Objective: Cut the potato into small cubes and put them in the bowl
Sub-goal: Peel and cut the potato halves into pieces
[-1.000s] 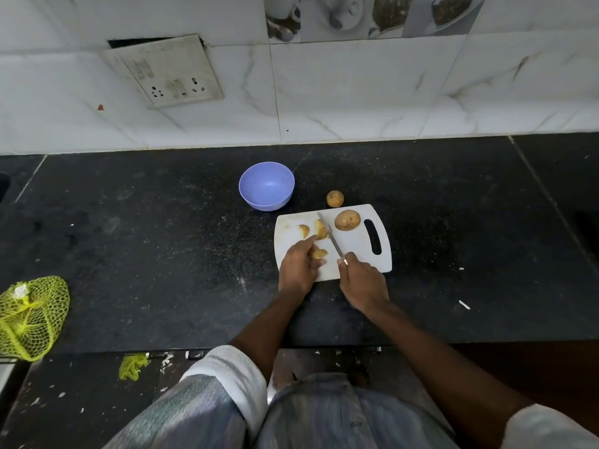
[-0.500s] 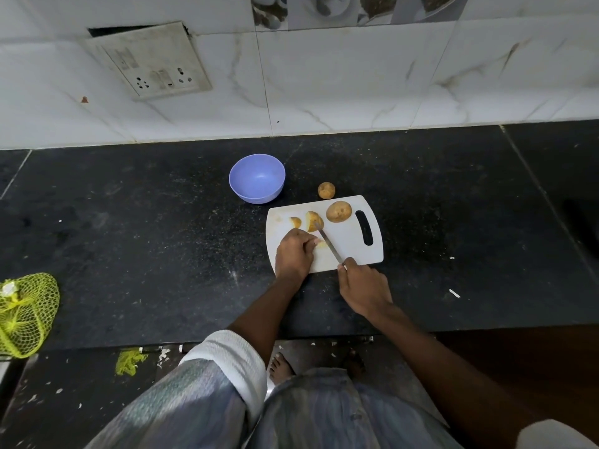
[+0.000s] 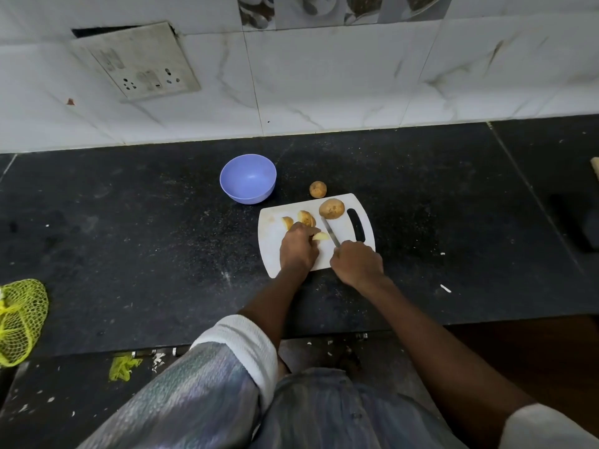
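Observation:
A white cutting board [image 3: 343, 254] lies on the black counter. On it sit a whole potato [image 3: 331, 208], two cut potato pieces [image 3: 305, 218] at the far left, and a potato wedge [image 3: 321, 236] pinned under the fingers of my left hand [image 3: 298, 249]. My right hand [image 3: 356, 262] grips a knife [image 3: 330, 232] whose blade lies just right of the wedge and points away from me. A smaller potato [image 3: 317, 189] rests on the counter behind the board. The empty lilac bowl [image 3: 248, 178] stands left of it.
A yellow net bag [image 3: 19, 319] hangs over the counter's left front edge. A tiled wall with a socket plate [image 3: 136, 61] rises behind. A dark object [image 3: 580, 222] sits at the far right. Small white scraps [image 3: 445, 288] lie right of the board.
My left hand has shifted its hold on the potato wedge, which now shows beside its fingers. The knife stays next to the wedge; its blade has slid a little toward me.

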